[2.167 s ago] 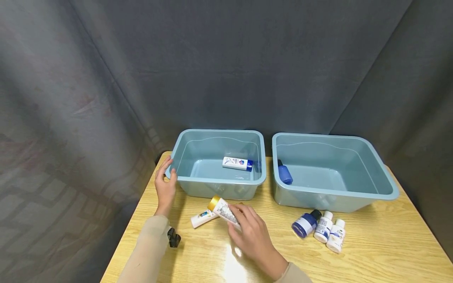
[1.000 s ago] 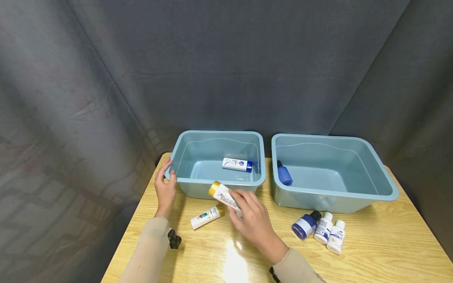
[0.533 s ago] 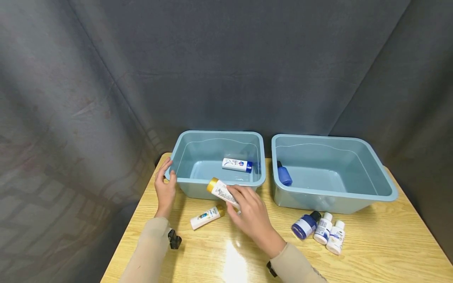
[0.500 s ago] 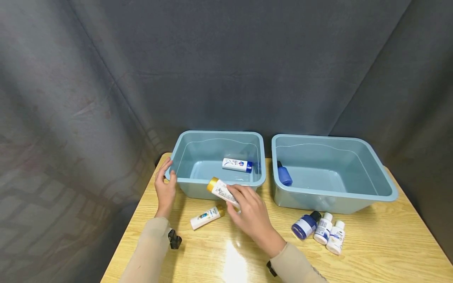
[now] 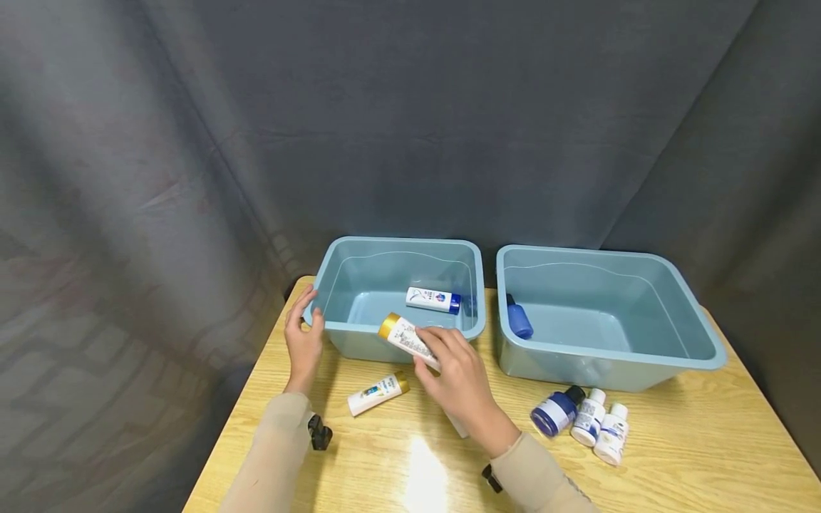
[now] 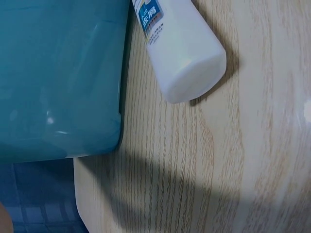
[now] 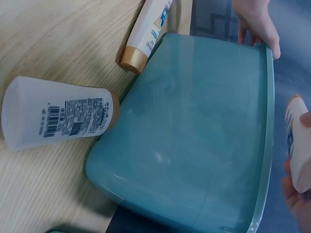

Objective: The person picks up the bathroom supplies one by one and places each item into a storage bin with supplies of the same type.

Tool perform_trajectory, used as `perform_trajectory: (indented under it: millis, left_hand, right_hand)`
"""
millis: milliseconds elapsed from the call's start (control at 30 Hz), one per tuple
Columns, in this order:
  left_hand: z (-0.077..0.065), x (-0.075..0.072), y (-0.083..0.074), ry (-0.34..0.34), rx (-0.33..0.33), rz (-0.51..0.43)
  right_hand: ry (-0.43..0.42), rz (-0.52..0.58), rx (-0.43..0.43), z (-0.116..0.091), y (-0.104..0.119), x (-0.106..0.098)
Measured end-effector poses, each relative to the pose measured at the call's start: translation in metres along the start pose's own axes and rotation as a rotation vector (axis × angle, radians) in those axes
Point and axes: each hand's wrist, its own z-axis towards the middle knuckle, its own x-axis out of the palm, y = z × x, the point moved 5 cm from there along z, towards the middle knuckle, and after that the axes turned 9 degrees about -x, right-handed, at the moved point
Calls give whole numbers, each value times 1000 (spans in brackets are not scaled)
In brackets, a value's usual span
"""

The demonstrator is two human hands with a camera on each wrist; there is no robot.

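Note:
My right hand (image 5: 458, 374) holds a white shampoo bottle (image 5: 413, 342) with a gold cap, tilted in front of the left blue plastic bin (image 5: 391, 329). Thumb and fingers of my left hand (image 5: 303, 345) grip that bin's front left rim corner. Inside the bin lies a white bottle with a blue cap (image 5: 432, 300). A gold-capped shampoo bottle (image 5: 378, 394) lies on the table between my hands. Another gold-capped bottle (image 7: 60, 114) lies on the table in the right wrist view; my right hand mostly hides it in the head view. The left wrist view shows neither my left fingers nor their grip.
A second blue bin (image 5: 609, 360) stands to the right, with a blue bottle (image 5: 519, 320) inside at its left. In front of it lie a dark blue bottle (image 5: 554, 413) and two white bottles, one (image 5: 588, 420) beside the other (image 5: 611, 436). A grey curtain (image 5: 410, 128) hangs behind.
My right hand has raised the shampoo bottle from over the lying one to near the left bin's front rim, uncovering the lying bottle's gold cap. My left hand keeps its grip on the corner.

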Motion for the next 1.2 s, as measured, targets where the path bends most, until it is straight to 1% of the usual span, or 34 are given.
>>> perform_trajectory:
  millis: [200, 467, 767, 1000, 1100, 1200]
  left_hand:
    - [-1, 4, -3, 7, 8, -8]
    - [-1, 6, -1, 5, 4, -12]
    - [-1, 4, -2, 16, -16, -9]
    - [-2, 2, -3, 6, 3, -1]
    - [-1, 3, -1, 6, 14, 1]
    - [3, 4, 13, 5, 10, -1]
  right_hand:
    - [-2, -1, 10, 2, -3, 0]
    - [2, -2, 25, 4, -7, 1]
    - [3, -18, 18, 8, -12, 2]
    - [15, -21, 14, 15, -15, 3]
    - [28, -22, 19, 18, -16, 3]
    - [37, -20, 23, 22, -18, 4]
